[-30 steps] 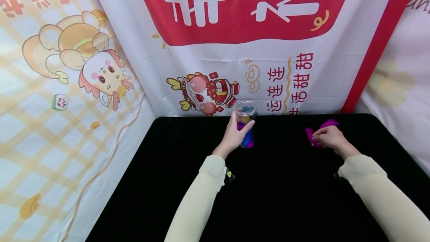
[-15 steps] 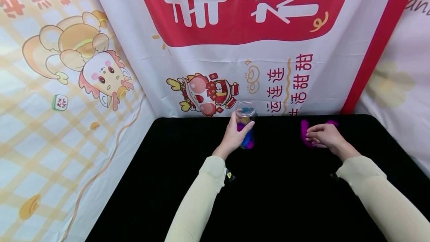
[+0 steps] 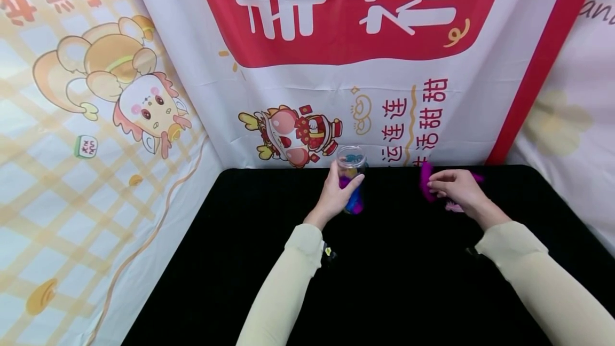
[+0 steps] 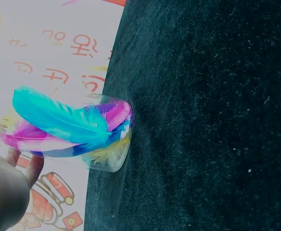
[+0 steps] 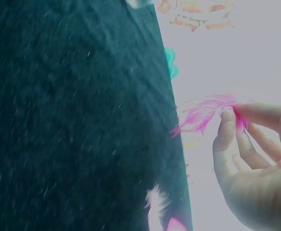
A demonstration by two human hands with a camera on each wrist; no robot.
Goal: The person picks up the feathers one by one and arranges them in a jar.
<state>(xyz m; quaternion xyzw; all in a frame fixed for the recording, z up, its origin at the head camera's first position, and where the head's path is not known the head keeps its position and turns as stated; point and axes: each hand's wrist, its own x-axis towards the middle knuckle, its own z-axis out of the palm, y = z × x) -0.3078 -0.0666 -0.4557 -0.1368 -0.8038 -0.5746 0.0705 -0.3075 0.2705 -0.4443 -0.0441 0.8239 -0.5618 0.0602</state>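
My left hand [image 3: 331,196] grips a clear jar [image 3: 352,163] that stands upright at the back of the black table. Through its wall, in the left wrist view, show a turquoise feather [image 4: 61,115] and pink, purple, blue and yellow ones. A magenta feather [image 3: 425,183] is pinched between the thumb and fingertips of my right hand [image 3: 463,191], raised above the table to the right of the jar. Beneath that hand lie a pale pink feather [image 5: 155,209] and another magenta feather [image 5: 176,224], both partly cut off in the right wrist view.
The black table [image 3: 375,282] ends at a white and red printed cloth [image 3: 288,84] hanging behind it. A patterned cloth [image 3: 72,175] hangs on the left side. Near the jar, a small teal scalloped thing [image 5: 170,62] shows in the right wrist view.
My right hand has lifted the magenta feather off the table and moved it left and slightly back, uncovering the pale pink feather. The left hand and the jar have stayed in place.
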